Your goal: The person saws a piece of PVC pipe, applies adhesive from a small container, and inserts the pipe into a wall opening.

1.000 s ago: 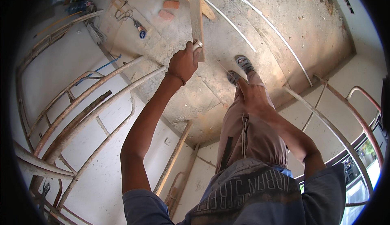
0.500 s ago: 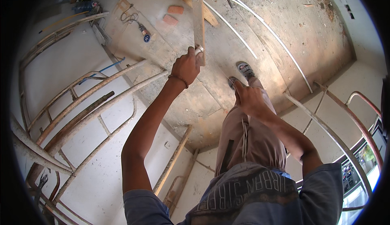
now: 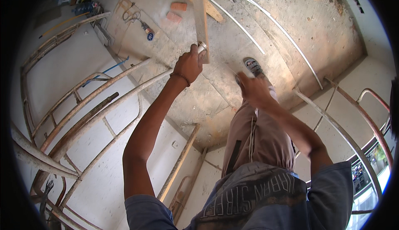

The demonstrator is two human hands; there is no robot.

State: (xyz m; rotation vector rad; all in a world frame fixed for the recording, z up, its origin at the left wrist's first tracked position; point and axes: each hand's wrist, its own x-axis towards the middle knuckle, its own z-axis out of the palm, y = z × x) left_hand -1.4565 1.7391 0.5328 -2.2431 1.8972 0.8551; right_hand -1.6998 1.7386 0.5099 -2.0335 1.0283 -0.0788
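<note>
My left hand (image 3: pixel 188 66), a bracelet at its wrist, is closed on a small white roll (image 3: pixel 202 47) against the near end of a long wooden board (image 3: pixel 200 20). The fingers hide part of the roll. My right hand (image 3: pixel 254 89) is held apart, in front of my legs, with its fingers pinched together. A faint thin line shows beside its fingertips; what the pinch holds is too fine and smeared to make out. Below it, my sandalled foot (image 3: pixel 252 66) shows.
Metal scaffold frames (image 3: pixel 120 99) stand at left, and more pipes (image 3: pixel 341 126) at right. On the floor lie two red bricks (image 3: pixel 178 6), a corded power tool (image 3: pixel 147 31) and long white pipes (image 3: pixel 286 33). A wooden plank (image 3: pixel 214 12) lies beside the board.
My right hand has shifted slightly up and to the left, and its arm has straightened a little. My left hand stays on the white roll at the board's end; the view has shifted slightly.
</note>
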